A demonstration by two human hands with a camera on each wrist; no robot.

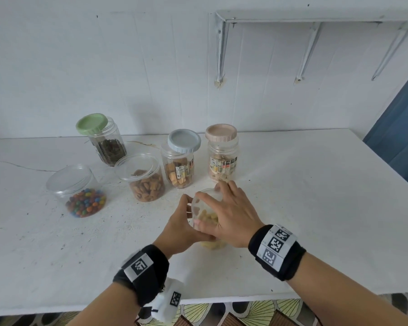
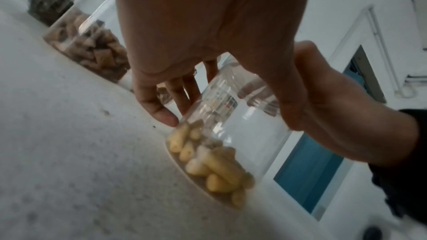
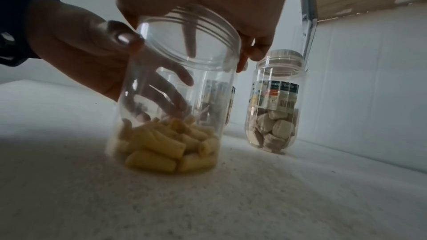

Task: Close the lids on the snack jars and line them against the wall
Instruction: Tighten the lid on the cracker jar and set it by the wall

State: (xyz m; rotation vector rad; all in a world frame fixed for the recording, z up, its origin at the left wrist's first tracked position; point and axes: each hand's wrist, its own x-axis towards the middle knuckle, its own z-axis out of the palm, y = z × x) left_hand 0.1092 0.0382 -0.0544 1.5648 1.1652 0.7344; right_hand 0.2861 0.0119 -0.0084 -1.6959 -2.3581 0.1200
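- The clear jar of yellow puffs (image 1: 204,217) stands on the white worktop (image 1: 304,208), near its front edge and well short of the wall (image 1: 151,78).
- The left hand (image 1: 183,228) wraps the jar's side, fingers curled round it. This grip is the anchor and, to my eye, should stay low and firm so the jar cannot spin.
- The right hand (image 1: 231,215) sits on top with fingers curled over the clear lid (image 3: 189,34). I judge it is being screwed on; pressing it level before turning would stop the threads crossing.
- The body is light plastic, so squeezing hard may flex the mouth.
- Behind stand the jar with the green lid (image 1: 91,123), the one with the grey lid (image 1: 184,140) and the pink-lidded jar (image 1: 221,132); the green and grey lids rest tilted, not seated.
- The candy jar (image 1: 81,192) and the nut jar (image 1: 144,178) carry tilted clear lids too.
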